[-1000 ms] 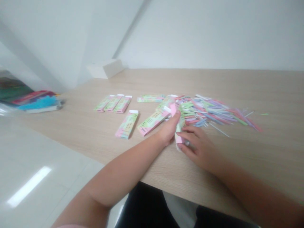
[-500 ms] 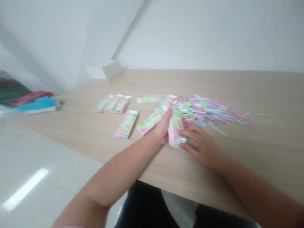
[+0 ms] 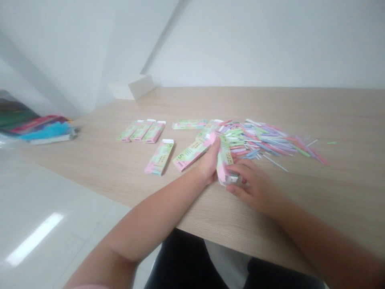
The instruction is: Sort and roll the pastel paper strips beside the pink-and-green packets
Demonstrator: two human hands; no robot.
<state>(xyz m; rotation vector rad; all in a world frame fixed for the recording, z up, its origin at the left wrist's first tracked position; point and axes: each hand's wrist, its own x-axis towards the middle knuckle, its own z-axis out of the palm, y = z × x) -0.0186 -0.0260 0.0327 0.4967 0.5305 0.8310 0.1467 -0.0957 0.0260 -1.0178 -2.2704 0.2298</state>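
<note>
My left hand point(image 3: 209, 162) is wrapped round a small pink and green cardboard box point(image 3: 224, 158), held tilted above the table with its near end toward me. At that near end, white flaps show, and the fingers and thumb of my right hand point(image 3: 251, 182) close on them. Just left of my left hand lies a similar box point(image 3: 191, 155), flat on the wood. Another box point(image 3: 160, 157) sits farther left. Behind my hands spreads a loose pile of thin pastel sticks point(image 3: 264, 138), pink, green, purple, blue and white. What the held box contains is hidden.
Three matching boxes point(image 3: 142, 131) lie side by side at the left, and another box point(image 3: 190, 124) lies crosswise at the back. A white block point(image 3: 132, 87) stands near the wall. Colourful packages point(image 3: 45, 129) are at the far left. The table's point(image 3: 210, 212) front edge runs close to my lap.
The held box has turned slightly, showing less of its printed face. My right fingers have shifted at its near end, where the white flap now sits folded further in.
</note>
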